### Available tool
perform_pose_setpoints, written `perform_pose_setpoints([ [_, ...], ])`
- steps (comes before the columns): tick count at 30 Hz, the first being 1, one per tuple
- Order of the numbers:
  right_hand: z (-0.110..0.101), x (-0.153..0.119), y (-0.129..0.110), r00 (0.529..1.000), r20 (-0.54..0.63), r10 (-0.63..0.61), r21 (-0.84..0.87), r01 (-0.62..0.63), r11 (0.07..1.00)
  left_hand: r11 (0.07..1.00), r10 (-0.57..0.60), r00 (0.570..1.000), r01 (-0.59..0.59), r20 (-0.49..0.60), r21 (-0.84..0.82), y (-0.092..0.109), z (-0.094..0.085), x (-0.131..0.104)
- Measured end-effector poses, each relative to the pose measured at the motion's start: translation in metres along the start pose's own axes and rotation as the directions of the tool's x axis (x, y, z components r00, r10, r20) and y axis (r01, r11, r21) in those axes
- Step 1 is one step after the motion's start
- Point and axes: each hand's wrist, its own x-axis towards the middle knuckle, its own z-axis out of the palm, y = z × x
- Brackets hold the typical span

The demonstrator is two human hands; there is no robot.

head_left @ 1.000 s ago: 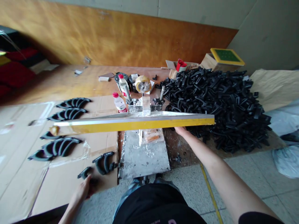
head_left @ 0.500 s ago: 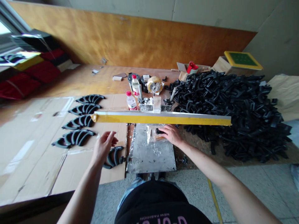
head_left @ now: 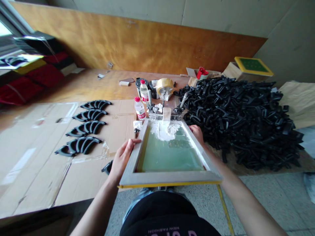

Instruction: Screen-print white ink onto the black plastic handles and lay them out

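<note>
A screen-printing frame [head_left: 169,177] with a green mesh [head_left: 163,159] lies lowered in front of me, its near side toward my body. White ink [head_left: 164,131] is spread over the far part of the mesh. My left hand [head_left: 124,155] is closed on the frame's left side, the fingertips at its edge. Across from it, my right hand [head_left: 197,133] is closed on the far part of the right side, with some fingers hidden. A black curved plastic part [head_left: 107,167] shows beside my left wrist. The metal plate under the frame is hidden.
On the cardboard [head_left: 118,123] at left stand several fanned rows of black curved parts [head_left: 82,145]. A large heap of black parts [head_left: 243,121] lies at right. Behind the frame are a hinge clamp [head_left: 156,114], two bottles [head_left: 140,109] and a tape roll [head_left: 164,86].
The frame has swung down from its raised, edge-on position. My right hand has left the small black part on the plate, and both hands have moved onto the frame's sides.
</note>
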Motion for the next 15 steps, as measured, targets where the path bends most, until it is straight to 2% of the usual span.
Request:
perform_pose_setpoints([
  [2, -0.01, 0.022, -0.006, 0.996, -0.089, -0.017, -0.034, 0.014, 0.999, 0.993, -0.117, 0.992, 0.117, 0.055, -0.006, -0.031, 0.002, -0.009],
  [4, -0.007, 0.044, -0.029, 0.986, -0.098, -0.136, -0.075, 0.129, 0.989, 0.982, -0.181, 0.981, 0.183, 0.069, -0.034, -0.063, 0.009, -0.011],
  [6, 0.008, 0.06, -0.058, 0.968, 0.01, -0.252, -0.126, 0.252, 0.96, 0.979, -0.199, 0.979, 0.2, 0.054, -0.027, -0.09, 0.017, -0.009],
  [7, 0.017, 0.065, -0.071, 0.959, 0.091, -0.269, -0.153, 0.28, 0.948, 0.98, -0.2, 0.979, 0.201, 0.045, -0.006, -0.101, 0.02, -0.007],
  [10, 0.038, 0.061, -0.093, 0.918, 0.327, -0.224, -0.227, 0.307, 0.924, 0.98, -0.197, 0.98, 0.195, 0.031, 0.047, -0.119, 0.025, -0.003],
  [11, 0.04, 0.054, -0.095, 0.897, 0.379, -0.226, -0.234, 0.329, 0.915, 0.979, -0.197, 0.98, 0.195, 0.029, 0.057, -0.122, 0.025, -0.002],
  [13, 0.035, 0.036, -0.093, 0.829, 0.461, -0.316, -0.187, 0.439, 0.879, 0.977, -0.207, 0.978, 0.204, 0.032, 0.062, -0.124, 0.025, -0.002],
  [15, 0.022, 0.02, -0.091, 0.708, 0.533, -0.463, -0.069, 0.582, 0.81, 0.974, -0.221, 0.974, 0.219, 0.04, 0.06, -0.125, 0.024, -0.002],
])
